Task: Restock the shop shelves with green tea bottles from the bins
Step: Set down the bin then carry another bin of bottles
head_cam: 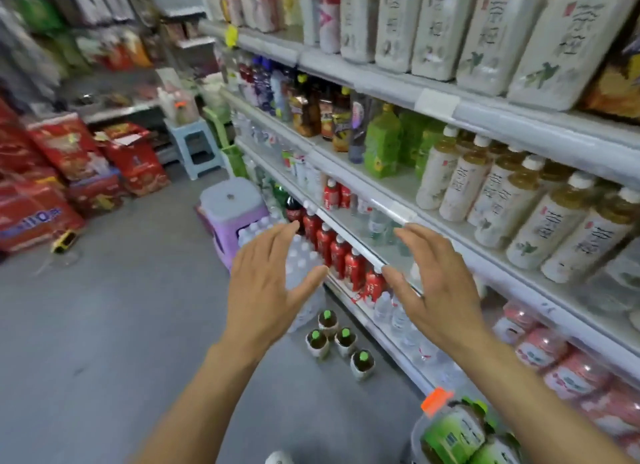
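Blurred shelves point(381, 84) behind spread hands point(266, 290) point(438, 290) partly covering water bottles point(302, 253).

1. We had one view only, a wide-angle camera worn on the head.
2. It looked forward and down, with the shelves point(381, 79) running along our right and the floor point(104, 325) on our left.
3. It sat near the left hand point(266, 290) and right hand point(440, 290), both mid-frame.

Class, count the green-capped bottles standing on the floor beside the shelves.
4, clustered on the floor: farthest bottle, left middle bottle, right middle bottle, nearest bottle. More may hide behind the left hand.
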`<control>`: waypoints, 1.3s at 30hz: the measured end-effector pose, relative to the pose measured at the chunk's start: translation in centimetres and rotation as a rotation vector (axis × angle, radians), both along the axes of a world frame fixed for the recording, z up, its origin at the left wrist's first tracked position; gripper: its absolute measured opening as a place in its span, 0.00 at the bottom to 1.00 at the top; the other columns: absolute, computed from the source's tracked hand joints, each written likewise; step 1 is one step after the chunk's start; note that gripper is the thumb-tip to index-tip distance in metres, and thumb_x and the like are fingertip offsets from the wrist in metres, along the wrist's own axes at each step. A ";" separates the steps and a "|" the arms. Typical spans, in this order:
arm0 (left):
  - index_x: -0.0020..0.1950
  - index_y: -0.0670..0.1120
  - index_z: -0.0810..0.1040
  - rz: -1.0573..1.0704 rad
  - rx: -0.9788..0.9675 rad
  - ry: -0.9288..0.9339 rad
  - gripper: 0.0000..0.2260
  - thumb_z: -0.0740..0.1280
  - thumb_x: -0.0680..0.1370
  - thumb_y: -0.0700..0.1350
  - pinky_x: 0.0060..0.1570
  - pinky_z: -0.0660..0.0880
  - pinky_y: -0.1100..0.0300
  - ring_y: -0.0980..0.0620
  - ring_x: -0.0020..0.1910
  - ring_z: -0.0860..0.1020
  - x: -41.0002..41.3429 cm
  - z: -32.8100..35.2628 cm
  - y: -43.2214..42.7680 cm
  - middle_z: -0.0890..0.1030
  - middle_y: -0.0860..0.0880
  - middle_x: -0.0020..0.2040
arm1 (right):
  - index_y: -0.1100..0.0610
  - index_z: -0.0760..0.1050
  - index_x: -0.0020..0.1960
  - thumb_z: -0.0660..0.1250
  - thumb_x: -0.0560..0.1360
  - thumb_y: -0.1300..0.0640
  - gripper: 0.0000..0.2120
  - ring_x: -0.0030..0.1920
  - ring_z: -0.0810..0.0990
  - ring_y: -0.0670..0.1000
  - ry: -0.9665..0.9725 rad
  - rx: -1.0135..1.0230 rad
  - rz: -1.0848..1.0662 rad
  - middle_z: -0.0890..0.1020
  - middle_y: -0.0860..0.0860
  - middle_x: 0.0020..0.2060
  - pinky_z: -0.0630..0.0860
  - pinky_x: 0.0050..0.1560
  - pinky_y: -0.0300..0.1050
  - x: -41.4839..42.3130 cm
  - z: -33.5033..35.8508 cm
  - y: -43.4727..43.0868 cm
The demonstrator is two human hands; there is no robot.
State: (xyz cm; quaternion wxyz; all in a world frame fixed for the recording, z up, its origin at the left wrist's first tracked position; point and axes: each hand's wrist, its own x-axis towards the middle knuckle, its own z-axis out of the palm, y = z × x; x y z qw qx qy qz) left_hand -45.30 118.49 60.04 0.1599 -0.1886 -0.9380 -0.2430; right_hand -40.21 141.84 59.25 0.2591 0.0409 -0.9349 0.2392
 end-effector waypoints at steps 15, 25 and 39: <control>0.77 0.50 0.65 0.842 -0.016 -0.142 0.32 0.63 0.77 0.64 0.64 0.63 0.54 0.48 0.67 0.71 9.3 -2.6 -32.5 0.75 0.51 0.67 | 0.63 0.74 0.68 0.69 0.77 0.51 0.24 0.61 0.78 0.63 -0.057 0.087 0.736 0.78 0.60 0.62 0.77 0.57 0.58 -9.6 -0.2 -35.3; 0.74 0.46 0.70 1.225 -0.168 -0.179 0.31 0.66 0.77 0.62 0.66 0.67 0.46 0.41 0.66 0.74 16.4 -4.0 -60.2 0.77 0.45 0.67 | 0.58 0.70 0.71 0.67 0.78 0.49 0.25 0.68 0.72 0.59 -0.142 0.145 1.089 0.73 0.55 0.69 0.72 0.61 0.57 -9.0 -3.8 -69.0; 0.76 0.49 0.67 1.575 -0.120 -0.330 0.30 0.60 0.79 0.64 0.66 0.66 0.49 0.46 0.68 0.72 16.5 -8.2 -86.1 0.74 0.48 0.69 | 0.55 0.66 0.74 0.62 0.80 0.44 0.26 0.67 0.72 0.57 -0.122 0.419 1.452 0.72 0.53 0.69 0.70 0.61 0.53 -13.7 -5.8 -103.7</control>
